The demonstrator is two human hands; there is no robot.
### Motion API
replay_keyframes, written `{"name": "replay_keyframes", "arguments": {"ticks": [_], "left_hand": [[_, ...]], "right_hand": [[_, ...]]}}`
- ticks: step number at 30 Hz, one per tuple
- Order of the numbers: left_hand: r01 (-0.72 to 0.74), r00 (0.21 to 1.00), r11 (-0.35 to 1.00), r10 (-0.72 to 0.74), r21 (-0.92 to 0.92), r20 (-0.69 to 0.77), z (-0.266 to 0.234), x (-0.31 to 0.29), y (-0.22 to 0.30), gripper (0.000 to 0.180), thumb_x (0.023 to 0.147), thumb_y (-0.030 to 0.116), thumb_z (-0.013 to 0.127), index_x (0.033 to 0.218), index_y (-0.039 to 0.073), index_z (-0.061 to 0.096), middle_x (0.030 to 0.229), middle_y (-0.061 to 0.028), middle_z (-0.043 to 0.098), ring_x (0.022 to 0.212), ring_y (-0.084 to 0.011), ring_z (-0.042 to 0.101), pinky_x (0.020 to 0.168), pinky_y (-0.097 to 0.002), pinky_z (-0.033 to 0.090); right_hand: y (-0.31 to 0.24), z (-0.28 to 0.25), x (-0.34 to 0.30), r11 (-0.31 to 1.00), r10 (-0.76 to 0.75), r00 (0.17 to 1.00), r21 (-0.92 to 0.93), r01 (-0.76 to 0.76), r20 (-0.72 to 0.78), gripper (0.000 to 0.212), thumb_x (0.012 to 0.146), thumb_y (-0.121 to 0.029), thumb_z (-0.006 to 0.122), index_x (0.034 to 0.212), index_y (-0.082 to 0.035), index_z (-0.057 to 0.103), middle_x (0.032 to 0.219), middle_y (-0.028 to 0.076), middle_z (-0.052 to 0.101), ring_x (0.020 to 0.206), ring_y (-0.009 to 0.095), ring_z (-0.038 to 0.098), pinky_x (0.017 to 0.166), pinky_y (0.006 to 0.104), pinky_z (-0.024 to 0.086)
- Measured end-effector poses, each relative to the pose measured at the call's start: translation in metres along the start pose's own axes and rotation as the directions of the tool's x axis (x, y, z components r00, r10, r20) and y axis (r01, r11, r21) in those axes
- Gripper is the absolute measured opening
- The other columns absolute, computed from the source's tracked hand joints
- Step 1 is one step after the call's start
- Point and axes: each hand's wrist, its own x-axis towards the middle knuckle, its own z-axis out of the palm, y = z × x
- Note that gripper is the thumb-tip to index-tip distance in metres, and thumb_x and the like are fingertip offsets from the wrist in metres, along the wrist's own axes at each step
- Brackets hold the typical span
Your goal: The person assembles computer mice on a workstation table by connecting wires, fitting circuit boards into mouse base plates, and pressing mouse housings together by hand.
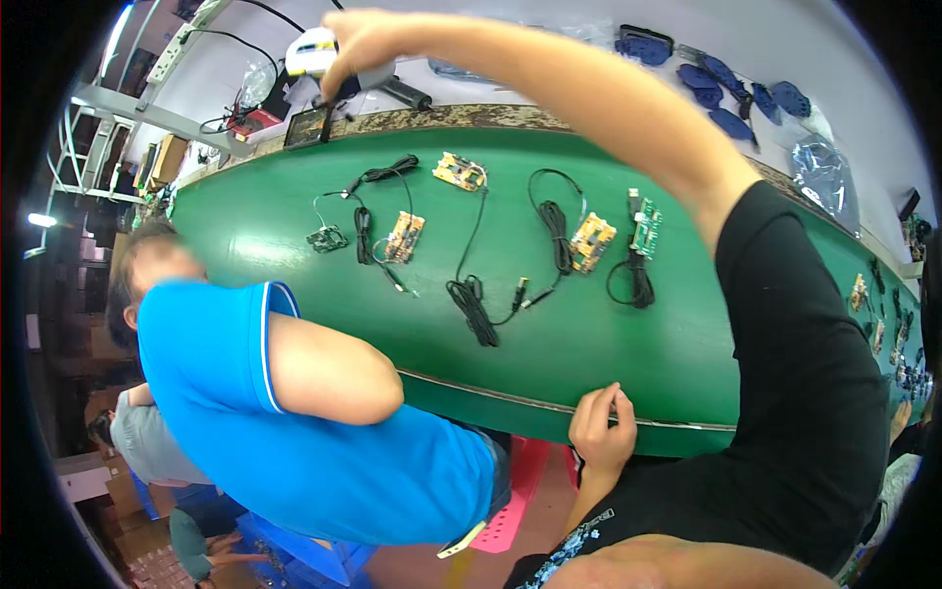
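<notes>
A: We note the right hand [355, 39] stretched far across the green table [589, 353], up at its far edge. Its grip is pinched narrow on a small dark part [339, 86] that hangs just below the fingers, beside a white device [312, 51].

B: We confirm. That part sits above a small dark screen [307, 126] propped at the table's far rim. We cannot tell whether part and screen touch.

A: The left hand [601, 429] is at the near edge of the table. Its fingers curl over the rim, so we record its grip as closed on the edge and holding nothing loose.

B: On the table we count several boards with cables. A yellow board [459, 171] lies near the far side, another yellow board [404, 237] to its left, a third [593, 240] toward the right, and a green board [645, 227] just beside that one.

A: A coiled black cable [473, 309] lies nearer us, well apart from both hands.

B: A person in a blue shirt [245, 393] leans in at the left, arm bent, close to the table's near edge. Blue pads [731, 88] lie on the pale surface beyond the table, at the upper right.
</notes>
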Motion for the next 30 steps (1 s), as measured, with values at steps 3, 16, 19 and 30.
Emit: {"name": "replay_keyframes", "arguments": {"ticks": [3,16,19,30], "left_hand": [[0.052,0.998,0.999,-0.052,0.0,0.041,0.001,0.001,0.005,0.011,0.084,-0.004,0.07,0.095,-0.003,0.073,0.084,-0.0137,0.07,0.064,-0.0224,0.066,0.058,-0.0313,0.054],[0.029,0.998,0.998,-0.026,-0.062,0.052,0.0,-0.002,0.006,0.011,0.083,-0.006,0.07,0.094,-0.004,0.072,0.079,-0.0133,0.068,0.063,-0.0214,0.064,0.057,-0.0293,0.052],[0.06,0.996,0.998,-0.058,-0.028,0.067,-0.009,0.0,-0.002,0.009,0.085,-0.005,0.069,0.093,-0.003,0.072,0.083,-0.0133,0.069,0.066,-0.0219,0.065,0.058,-0.03,0.053],[0.008,0.963,0.987,0.035,-0.16,0.266,-0.004,0.013,-0.006,0.009,0.085,-0.001,0.068,0.092,-0.001,0.074,0.09,-0.0118,0.073,0.08,-0.0248,0.067,0.074,-0.0348,0.053]], "right_hand": [[0.043,0.071,0.022,0.997,0.068,0.995,0.051,-0.064,-0.075,0.1,0.06,-0.048,0.09,0.13,0.01,0.049,0.121,0.027,0.066,0.11,0.037,0.067,0.092,0.041,0.055],[0.122,0.116,-0.032,0.974,-0.119,0.987,-0.208,0.093,-0.112,0.056,0.097,-0.049,0.06,0.122,0.001,0.065,0.129,0.023,0.059,0.122,0.04,0.056,0.103,0.0491,0.047],[0.114,0.084,-0.103,0.957,-0.285,0.953,-0.075,0.278,-0.1,0.052,0.099,-0.048,0.059,0.122,-0.002,0.066,0.124,0.018,0.062,0.115,0.036,0.061,0.1,0.0457,0.049],[0.017,-0.05,-0.622,0.891,0.385,0.869,-0.121,-0.438,-0.311,0.012,0.093,-0.01,0.069,0.098,0.0,0.068,0.092,0.014,0.069,0.089,0.03,0.068,0.08,0.0396,0.053]]}}
